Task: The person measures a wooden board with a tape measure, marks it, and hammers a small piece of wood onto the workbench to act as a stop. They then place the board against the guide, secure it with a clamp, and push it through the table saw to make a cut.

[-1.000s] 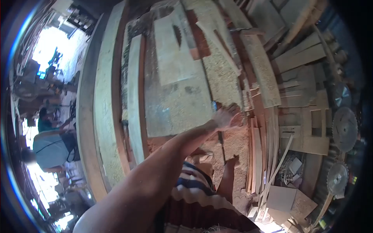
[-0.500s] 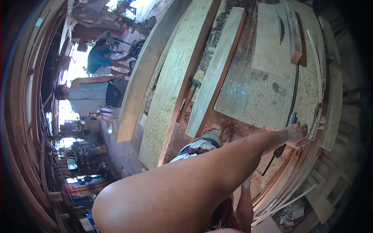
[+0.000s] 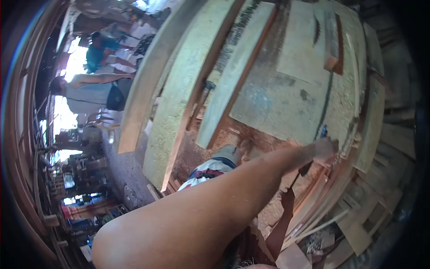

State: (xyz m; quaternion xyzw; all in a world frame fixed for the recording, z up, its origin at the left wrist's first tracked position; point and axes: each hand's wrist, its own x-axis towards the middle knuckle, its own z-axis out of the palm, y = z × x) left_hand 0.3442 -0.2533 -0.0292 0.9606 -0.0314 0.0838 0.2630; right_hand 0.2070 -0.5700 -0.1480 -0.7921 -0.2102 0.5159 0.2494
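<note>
My left arm reaches across the view from the lower left. At the right, my left hand point(image 3: 325, 152) is closed around a dark, rod-like tool with a blue part point(image 3: 324, 131) showing above my fingers. A thin dark rod point(image 3: 295, 178) comes out below that hand. My right hand point(image 3: 287, 195), small and blurred, is beside the rod's lower end; I cannot make out its fingers or whether it grips. A long dark strip point(image 3: 329, 89) runs from near the blue part up to a wooden block point(image 3: 332, 60) on a pale, shavings-covered panel point(image 3: 282, 105).
Long planks point(image 3: 186, 85) and a narrower board point(image 3: 235, 74) lie beyond my leg point(image 3: 226, 157). A hammer point(image 3: 205, 94) lies between them. Thin strips point(image 3: 309, 201) are stacked at the right. Two people, one in grey point(image 3: 89, 96) and one in teal point(image 3: 101, 54), are at the left.
The whole view has shifted, so the boards sit further left and up. My right hand has come up beside the rod's lower end. My left hand keeps its hold.
</note>
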